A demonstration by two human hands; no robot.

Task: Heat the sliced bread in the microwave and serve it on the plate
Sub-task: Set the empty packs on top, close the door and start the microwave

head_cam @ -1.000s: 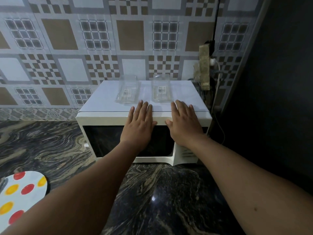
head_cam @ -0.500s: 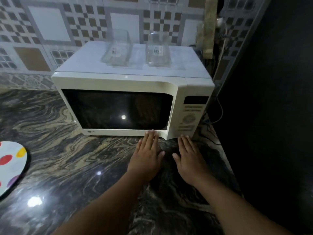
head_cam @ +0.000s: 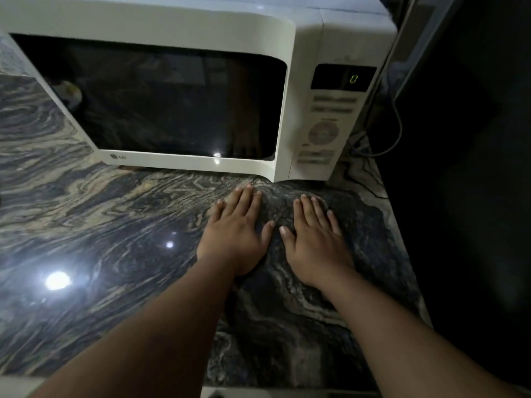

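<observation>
**Fingers flat on the counter, microwave door shut**

Fingers [head_cam: 248,196] of both hands lie straight and spread, palms down on the stone, holding nothing. The left hand [head_cam: 235,234] and the right hand [head_cam: 314,239] rest side by side just right of the frame's centre, their fingertips near the lower front edge of the white, rounded-corner microwave oven [head_cam: 178,21] but not touching it.

A second ago both palms were pressed on the microwave's top front edge; half a second ago they had dropped to the counter at its foot, and now they sit a little further back from it — while the view has tipped down and closed in, so the oven fills the upper half of the frame.

Its dark glass door [head_cam: 161,101] is closed, and nothing inside can be made out through it. The black display [head_cam: 343,77] at upper right shows a green zero above the pale control panel [head_cam: 323,130]. No sliced bread shows anywhere, so I cannot tell where it is; the plate is out of frame too.

The hands coming off the oven with the door shut and the timer at zero suggests a pause between steps — most likely the door must be opened next.

All this stands on the dark swirled marble countertop [head_cam: 86,225], where bright light spots glare at lower left.
</observation>
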